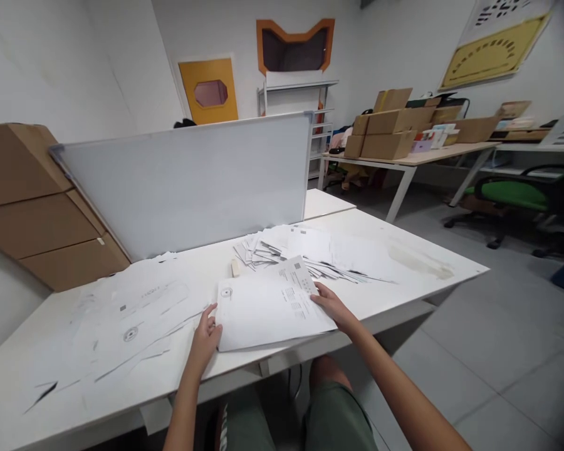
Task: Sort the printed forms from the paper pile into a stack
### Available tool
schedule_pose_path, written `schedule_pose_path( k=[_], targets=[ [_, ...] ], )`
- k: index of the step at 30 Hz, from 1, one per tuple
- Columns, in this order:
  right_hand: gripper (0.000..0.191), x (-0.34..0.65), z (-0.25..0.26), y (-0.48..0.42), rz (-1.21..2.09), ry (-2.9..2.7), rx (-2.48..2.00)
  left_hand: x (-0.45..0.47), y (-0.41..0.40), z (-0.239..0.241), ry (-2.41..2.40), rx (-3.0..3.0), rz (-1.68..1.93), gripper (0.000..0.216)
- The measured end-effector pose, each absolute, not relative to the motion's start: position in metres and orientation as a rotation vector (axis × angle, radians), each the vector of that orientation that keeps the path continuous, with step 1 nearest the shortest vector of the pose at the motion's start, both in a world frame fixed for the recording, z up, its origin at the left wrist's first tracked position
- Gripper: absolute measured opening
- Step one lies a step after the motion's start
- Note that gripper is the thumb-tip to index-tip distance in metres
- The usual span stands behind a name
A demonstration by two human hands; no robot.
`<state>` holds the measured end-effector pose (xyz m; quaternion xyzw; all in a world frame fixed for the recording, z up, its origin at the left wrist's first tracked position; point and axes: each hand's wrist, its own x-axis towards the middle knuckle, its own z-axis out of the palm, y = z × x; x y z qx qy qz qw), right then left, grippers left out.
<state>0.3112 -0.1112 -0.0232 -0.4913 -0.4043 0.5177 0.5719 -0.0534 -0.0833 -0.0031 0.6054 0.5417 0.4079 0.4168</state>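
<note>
A stack of printed white sheets [267, 307] lies on the white table [404, 269] right before me. My left hand [205, 338] curls round the stack's left edge. My right hand [331, 304] rests on its right edge, fingers bent over the paper. Several more printed sheets [122, 313] are spread flat to the left. Another loose heap of papers [310, 250] fans out behind the stack, towards the middle of the table. A small pale block [235, 267], maybe an eraser, sits just beyond the stack.
A whiteboard panel [192, 178] stands upright along the table's far side. Flattened cardboard [37, 200] leans on the left wall. A second table [432, 156] with cardboard boxes [390, 128] stands at the back right, and a green office chair [512, 194] on the grey floor.
</note>
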Motion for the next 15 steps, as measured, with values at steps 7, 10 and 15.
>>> schedule_pose_path(
  k=[7,10,15],
  targets=[
    [0.051,0.312,-0.020,-0.109,1.286,-0.949,-1.220,-0.047,-0.092,-0.004,1.332,1.500,1.046,0.072],
    [0.052,0.318,-0.013,-0.107,1.405,-0.895,-1.278,-0.045,-0.092,-0.009,1.474,1.653,1.033,0.058],
    [0.062,0.327,-0.008,-0.104,1.466,-0.843,-1.316,-0.047,-0.096,-0.011,1.605,1.905,1.023,0.054]
  ],
)
